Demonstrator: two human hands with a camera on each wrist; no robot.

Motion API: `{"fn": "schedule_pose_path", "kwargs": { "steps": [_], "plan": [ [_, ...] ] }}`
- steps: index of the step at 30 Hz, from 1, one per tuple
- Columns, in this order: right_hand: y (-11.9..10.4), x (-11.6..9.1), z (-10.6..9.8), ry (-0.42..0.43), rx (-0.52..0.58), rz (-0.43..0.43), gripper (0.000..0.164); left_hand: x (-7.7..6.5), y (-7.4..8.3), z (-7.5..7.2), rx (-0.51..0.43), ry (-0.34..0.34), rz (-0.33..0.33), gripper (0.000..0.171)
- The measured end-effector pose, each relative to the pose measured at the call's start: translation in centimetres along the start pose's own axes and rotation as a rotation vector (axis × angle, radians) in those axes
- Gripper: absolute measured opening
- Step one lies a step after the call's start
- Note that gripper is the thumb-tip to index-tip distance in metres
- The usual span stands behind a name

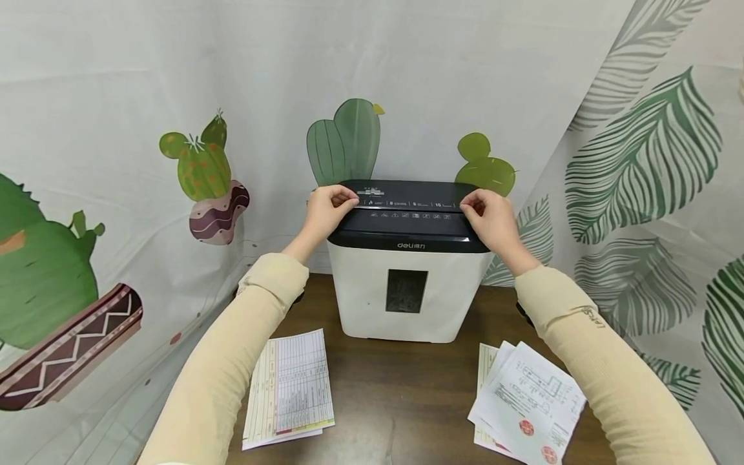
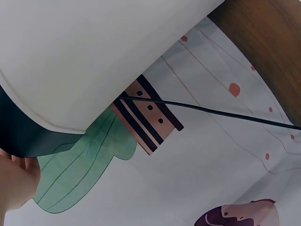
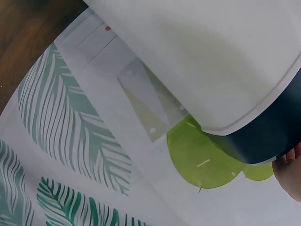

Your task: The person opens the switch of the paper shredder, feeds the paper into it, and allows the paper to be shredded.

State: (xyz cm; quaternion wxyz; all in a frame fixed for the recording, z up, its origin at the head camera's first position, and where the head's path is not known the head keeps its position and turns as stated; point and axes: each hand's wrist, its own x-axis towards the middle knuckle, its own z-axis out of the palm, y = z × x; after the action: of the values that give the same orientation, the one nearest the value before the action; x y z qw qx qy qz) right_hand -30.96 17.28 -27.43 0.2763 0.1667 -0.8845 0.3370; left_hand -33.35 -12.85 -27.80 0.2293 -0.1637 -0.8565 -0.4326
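Note:
A paper shredder (image 1: 408, 278) with a white bin and a black top stands upright before me. My left hand (image 1: 328, 210) is at the left end of its black top, thumb and fingertips close together beside the feed slot (image 1: 415, 210). At the right end my right hand (image 1: 491, 216) does the same, its fingers bent. In the left wrist view the bent fingers (image 2: 29, 165) lie against the end of the black top. The right wrist view has fingers (image 3: 292, 157) at its other end. I cannot tell whether a thin sheet edge lies between the fingertips.
On the brown table (image 1: 401, 394), overlapping printed sheets (image 1: 299, 381) lie at front left. More papers (image 1: 531, 394), some with red stamps, are at front right. A patterned cloth (image 1: 261, 84) hangs close behind the shredder. A dark cord (image 2: 211, 111) runs out beside the bin.

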Motion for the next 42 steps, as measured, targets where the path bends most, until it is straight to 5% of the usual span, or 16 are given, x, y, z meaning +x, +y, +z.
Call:
{"fn": "schedule_pose_path", "kwargs": {
  "steps": [15,23,29,42],
  "plan": [
    [-2.8,-4.1,1.2,0.100,0.077,-0.156,0.005,-3.5,-1.4,-1.2,-0.120,0.224,0.075,0.013],
    [-3.8,-7.4,2.4,0.103,0.069,-0.313,0.008,-5.7,-4.1,-2.2,-0.128,0.275,0.034,0.016],
    [-3.3,-9.4,3.8,0.093,0.088,-0.348,0.013,-8.4,-7.5,-1.9,-0.051,0.197,-0.026,0.016],
    [-1.8,-13.4,7.3,0.030,0.135,-0.248,0.010,-14.5,-14.6,0.9,0.182,-0.138,-0.097,0.032]
  ]
}}
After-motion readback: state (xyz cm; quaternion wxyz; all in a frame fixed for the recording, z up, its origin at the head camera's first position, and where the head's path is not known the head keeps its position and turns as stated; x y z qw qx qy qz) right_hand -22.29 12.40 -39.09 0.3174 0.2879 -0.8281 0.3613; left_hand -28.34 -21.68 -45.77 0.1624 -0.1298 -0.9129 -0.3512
